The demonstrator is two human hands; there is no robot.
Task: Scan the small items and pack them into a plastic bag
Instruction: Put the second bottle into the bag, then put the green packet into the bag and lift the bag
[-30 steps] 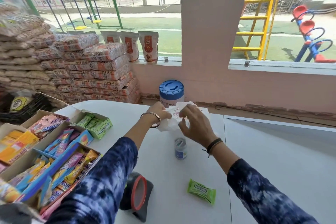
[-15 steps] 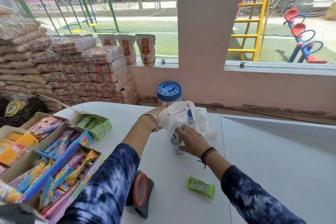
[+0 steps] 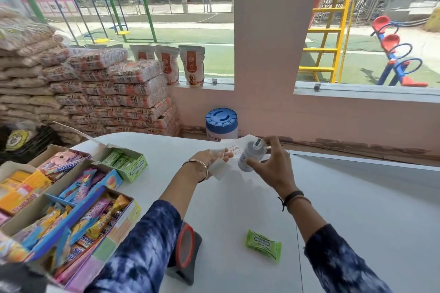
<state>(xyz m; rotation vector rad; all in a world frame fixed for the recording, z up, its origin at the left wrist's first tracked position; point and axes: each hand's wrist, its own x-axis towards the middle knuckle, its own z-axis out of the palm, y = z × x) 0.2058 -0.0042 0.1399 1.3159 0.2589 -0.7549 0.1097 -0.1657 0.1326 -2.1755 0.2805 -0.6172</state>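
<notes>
My left hand (image 3: 209, 158) grips the edge of a white plastic bag (image 3: 232, 150) with red print, held above the white table (image 3: 357, 209). My right hand (image 3: 271, 164) holds a small clear bottle (image 3: 250, 156), tilted, right at the bag's mouth. A green chewing-gum pack (image 3: 263, 245) lies on the table near my right forearm. The black barcode scanner with a red-rimmed window (image 3: 185, 248) stands by my left sleeve.
Open cardboard boxes of sweets (image 3: 71, 197) and a green gum box (image 3: 126, 162) fill the table's left. A blue-lidded tub (image 3: 222, 123) stands beyond the far edge. Stacked sacks (image 3: 95, 93) and pouches (image 3: 191, 64) line the wall.
My right hand picked the small bottle up off the table and lifted it to the bag's mouth. The left hand kept hold of the bag, which now hangs flatter.
</notes>
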